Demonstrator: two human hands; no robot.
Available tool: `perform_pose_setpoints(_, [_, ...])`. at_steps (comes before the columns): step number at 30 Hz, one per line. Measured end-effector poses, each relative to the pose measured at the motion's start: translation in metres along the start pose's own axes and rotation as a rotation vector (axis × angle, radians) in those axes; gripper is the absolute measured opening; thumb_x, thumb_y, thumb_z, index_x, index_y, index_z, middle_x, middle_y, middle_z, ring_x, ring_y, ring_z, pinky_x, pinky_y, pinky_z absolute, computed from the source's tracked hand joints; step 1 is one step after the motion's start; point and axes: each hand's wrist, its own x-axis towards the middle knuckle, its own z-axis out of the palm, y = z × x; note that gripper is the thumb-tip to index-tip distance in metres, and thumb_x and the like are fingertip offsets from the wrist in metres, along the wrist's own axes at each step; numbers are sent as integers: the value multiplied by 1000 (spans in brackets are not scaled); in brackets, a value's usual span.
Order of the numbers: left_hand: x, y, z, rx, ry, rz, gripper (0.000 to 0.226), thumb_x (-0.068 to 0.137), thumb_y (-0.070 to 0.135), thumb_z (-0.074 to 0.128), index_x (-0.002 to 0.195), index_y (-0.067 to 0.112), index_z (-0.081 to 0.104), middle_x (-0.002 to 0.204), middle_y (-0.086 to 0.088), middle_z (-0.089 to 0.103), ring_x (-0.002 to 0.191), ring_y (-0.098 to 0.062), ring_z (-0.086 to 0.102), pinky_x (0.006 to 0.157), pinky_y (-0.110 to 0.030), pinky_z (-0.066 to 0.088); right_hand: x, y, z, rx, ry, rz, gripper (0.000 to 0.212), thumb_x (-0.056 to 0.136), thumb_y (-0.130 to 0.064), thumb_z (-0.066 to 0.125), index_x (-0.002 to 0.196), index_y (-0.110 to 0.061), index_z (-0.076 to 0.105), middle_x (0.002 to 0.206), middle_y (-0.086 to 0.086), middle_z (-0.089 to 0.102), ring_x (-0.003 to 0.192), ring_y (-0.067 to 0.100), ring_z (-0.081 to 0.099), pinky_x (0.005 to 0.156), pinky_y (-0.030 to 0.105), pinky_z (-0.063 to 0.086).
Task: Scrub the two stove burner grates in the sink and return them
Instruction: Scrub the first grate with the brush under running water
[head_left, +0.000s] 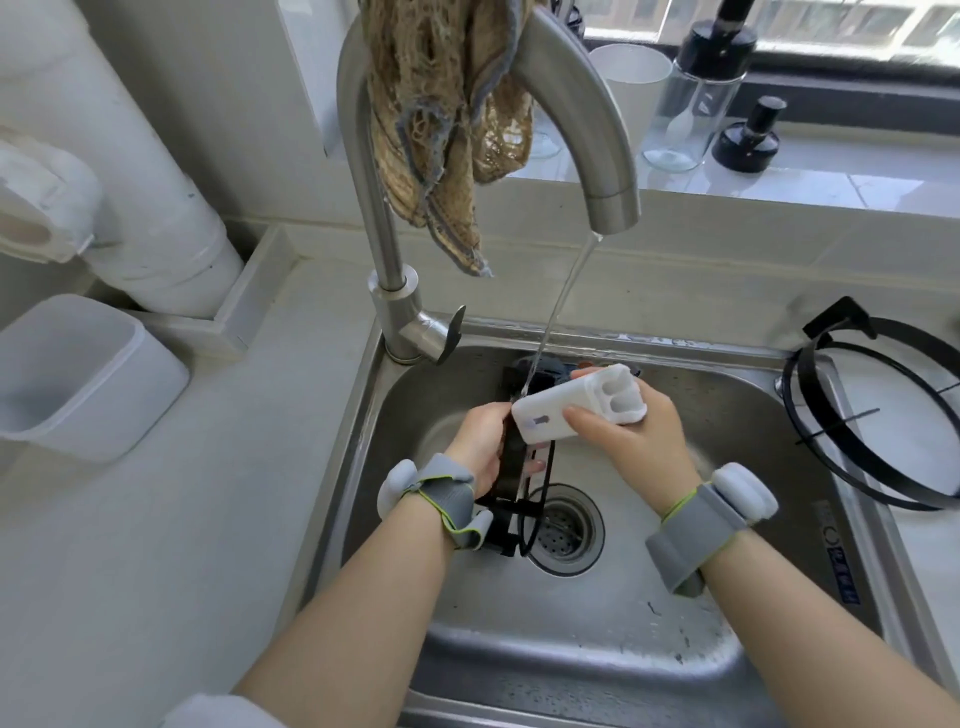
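A black burner grate (511, 470) stands on edge in the steel sink (769, 410), under the running tap. My left hand (480, 441) grips its rim from the left. My right hand (631, 436) holds a white block-shaped scrubber (571, 408) pressed against the top of that grate, with water falling on it. The second black grate (893, 410), a ring with prongs, lies on the counter at the sink's right edge.
The tall steel faucet (597, 130) with a worn cloth (447, 119) draped over it rises behind the sink. The drain strainer (566, 530) sits below the grate. A white bin (78, 379) stands at the left. Bottles and a cup (631, 88) line the windowsill.
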Motion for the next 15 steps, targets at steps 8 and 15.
perform_pose_setpoints(8, [3, -24, 3, 165, 0, 115, 13, 101, 20, 39, 93, 12, 46, 80, -10, 57, 49, -19, 61, 39, -24, 50, 48, 10, 9, -124, 121, 119, 14, 76, -7, 70, 81, -18, 61, 77, -2, 62, 80, 17, 57, 73, 32, 47])
perform_pose_setpoints(15, [11, -25, 17, 582, 274, 254, 28, 101, 19, 25, 109, 3, 46, 85, -18, 63, 65, -29, 63, 46, -32, 53, 46, 5, 23, -486, 190, 77, 13, 71, -24, 66, 72, -18, 55, 67, -1, 58, 71, 21, 54, 59, 26, 39])
